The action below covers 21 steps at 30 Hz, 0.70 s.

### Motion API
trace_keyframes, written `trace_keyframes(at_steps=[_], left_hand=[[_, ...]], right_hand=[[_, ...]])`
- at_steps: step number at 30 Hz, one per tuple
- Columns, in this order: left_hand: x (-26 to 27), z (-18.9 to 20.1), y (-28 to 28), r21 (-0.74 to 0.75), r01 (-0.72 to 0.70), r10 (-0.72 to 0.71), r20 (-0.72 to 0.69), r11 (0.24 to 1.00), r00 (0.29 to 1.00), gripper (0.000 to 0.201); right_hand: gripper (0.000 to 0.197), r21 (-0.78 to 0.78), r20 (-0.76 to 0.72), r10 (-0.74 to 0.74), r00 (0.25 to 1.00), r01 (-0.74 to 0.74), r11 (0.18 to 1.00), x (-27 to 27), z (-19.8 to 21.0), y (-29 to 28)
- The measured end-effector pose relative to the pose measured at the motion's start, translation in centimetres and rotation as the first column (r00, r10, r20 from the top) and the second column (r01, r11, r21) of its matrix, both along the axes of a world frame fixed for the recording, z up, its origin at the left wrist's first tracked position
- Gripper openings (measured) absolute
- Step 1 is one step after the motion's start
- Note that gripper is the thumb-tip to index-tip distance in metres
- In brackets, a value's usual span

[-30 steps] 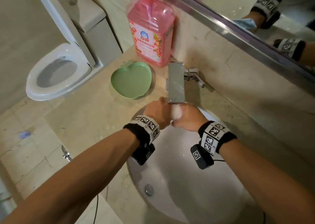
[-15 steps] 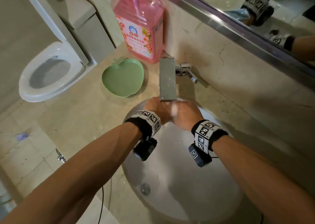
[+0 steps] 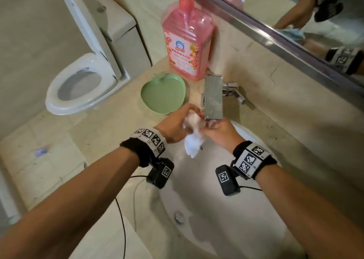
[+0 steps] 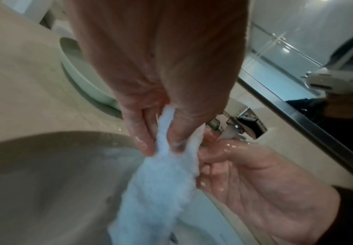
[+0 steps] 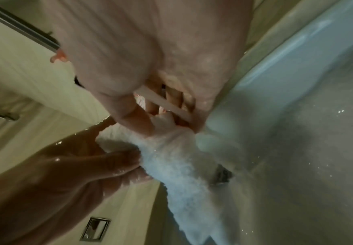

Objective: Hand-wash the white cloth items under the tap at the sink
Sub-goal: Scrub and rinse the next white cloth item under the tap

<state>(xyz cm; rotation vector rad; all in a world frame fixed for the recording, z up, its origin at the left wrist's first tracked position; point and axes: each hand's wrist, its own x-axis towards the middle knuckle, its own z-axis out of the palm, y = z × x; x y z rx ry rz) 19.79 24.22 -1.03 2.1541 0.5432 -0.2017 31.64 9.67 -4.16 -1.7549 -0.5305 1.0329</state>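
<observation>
A wet white cloth hangs between my two hands just below the steel tap, over the far rim of the white sink. My left hand pinches the cloth's top; in the left wrist view its fingers and thumb clamp the cloth. My right hand holds the cloth from the right, with tap water running onto its fingers. In the right wrist view the right hand grips the cloth beside the left hand.
A green apple-shaped dish and a pink soap bottle stand on the beige counter left of the tap. A toilet is at the far left, a mirror behind the tap. The drain shows in the basin.
The cloth was bunched tight between both hands; now my hands have drawn slightly apart and its lower part hangs free into the sink.
</observation>
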Motion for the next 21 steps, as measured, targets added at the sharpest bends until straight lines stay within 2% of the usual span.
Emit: trace_keyframes(at_steps=[4,6,8,11,12,13,16,18,21], left_hand=[[-1.0,-0.4,0.3,0.046,-0.073,0.075,-0.028,0.996,0.997,0.051],[-1.2,-0.3,0.1,0.068,-0.064,0.064,0.003,0.996,0.998,0.055],[-1.1,-0.5,-0.4,0.125,0.006,-0.01,0.033,0.992,0.999,0.064],[-0.9,-1.0,-0.9,0.188,0.041,-0.05,0.044,0.981,0.998,0.052],[-0.8,-1.1,-0.9,0.187,0.025,-0.033,0.036,0.982,0.999,0.044],[-0.6,-1.3,-0.8,0.186,0.003,-0.008,0.025,0.983,1.0,0.038],[0.1,-1.5,-1.1,0.211,-0.045,0.044,0.012,0.976,0.999,0.039],[0.8,-1.6,-1.5,0.239,-0.029,0.019,0.044,0.971,0.999,0.043],[1.5,-1.4,-1.3,0.073,-0.038,0.04,-0.015,0.997,0.999,0.036]], right_hand=[[0.044,0.067,0.024,0.008,1.0,-0.01,0.998,-0.6,-0.1,-0.1],[0.044,0.054,0.063,0.035,0.997,-0.038,0.998,-0.6,0.0,-0.3],[0.022,-0.026,0.18,0.099,0.979,-0.096,0.995,-0.6,0.0,-0.6],[0.036,-0.082,0.342,0.061,0.938,-0.034,0.996,-0.4,-0.3,-1.2],[0.028,-0.078,0.362,0.034,0.932,-0.006,0.997,-0.2,-0.1,-1.5],[0.017,-0.068,0.354,0.016,0.935,0.008,0.998,0.0,0.2,-1.8],[0.031,-0.104,0.254,0.051,0.966,-0.025,0.994,0.7,1.0,-2.5],[0.021,-0.1,0.237,0.066,0.969,-0.044,0.994,1.4,1.1,-2.9],[0.008,-0.118,0.308,0.049,0.95,-0.013,0.993,2.6,1.0,-3.5]])
